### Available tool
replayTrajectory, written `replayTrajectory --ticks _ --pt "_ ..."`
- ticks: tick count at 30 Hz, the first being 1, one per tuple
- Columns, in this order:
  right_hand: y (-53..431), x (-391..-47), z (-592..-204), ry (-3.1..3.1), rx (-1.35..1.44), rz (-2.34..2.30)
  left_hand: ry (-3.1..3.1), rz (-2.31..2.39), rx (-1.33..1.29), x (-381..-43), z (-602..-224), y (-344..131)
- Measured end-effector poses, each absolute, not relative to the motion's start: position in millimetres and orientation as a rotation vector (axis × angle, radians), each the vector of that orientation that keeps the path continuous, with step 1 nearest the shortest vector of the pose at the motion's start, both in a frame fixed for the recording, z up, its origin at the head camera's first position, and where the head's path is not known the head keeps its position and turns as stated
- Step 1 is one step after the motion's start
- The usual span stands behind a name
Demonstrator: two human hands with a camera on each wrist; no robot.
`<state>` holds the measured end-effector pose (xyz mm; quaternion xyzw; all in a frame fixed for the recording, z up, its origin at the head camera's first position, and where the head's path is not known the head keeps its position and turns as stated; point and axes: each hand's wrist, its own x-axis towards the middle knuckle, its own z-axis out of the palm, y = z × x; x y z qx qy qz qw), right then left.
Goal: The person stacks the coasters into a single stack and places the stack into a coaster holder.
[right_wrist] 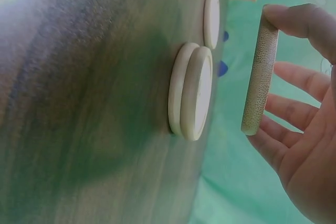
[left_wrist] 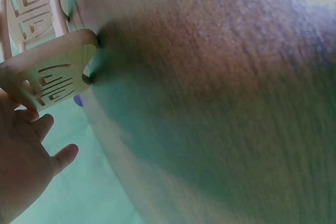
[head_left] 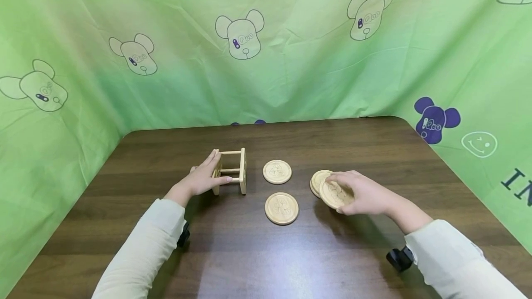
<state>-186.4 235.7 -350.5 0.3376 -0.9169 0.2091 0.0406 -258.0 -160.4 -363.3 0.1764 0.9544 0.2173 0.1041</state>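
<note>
A dark-brown wood-grain table (head_left: 232, 253) is spreading toward six o'clock, where a soft white reflection (head_left: 299, 280) is gleaming. Wrinkled pale-green fabric (head_left: 299, 82) is hanging behind, showing outlined mouse-eared heads (head_left: 245, 33) from ten to two and a solid purple head (head_left: 436, 114) at three.

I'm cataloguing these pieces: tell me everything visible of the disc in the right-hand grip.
The held disc is round, flat and pale, apparently wood, with a raised rim, a carved pattern on its upward face and a grainy edge. It is off the table, apart from a stack of two similar discs that it partly overlaps in the head view. The right-hand grip holds its edge.
</note>
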Motion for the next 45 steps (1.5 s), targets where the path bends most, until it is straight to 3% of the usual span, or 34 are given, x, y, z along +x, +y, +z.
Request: replayTrajectory --ticks 45 --pt "235.6 -232.3 -372.3 -2.945 0.891 0.666 2.804 0.648 0.536 -261.0 -365.1 -162.0"
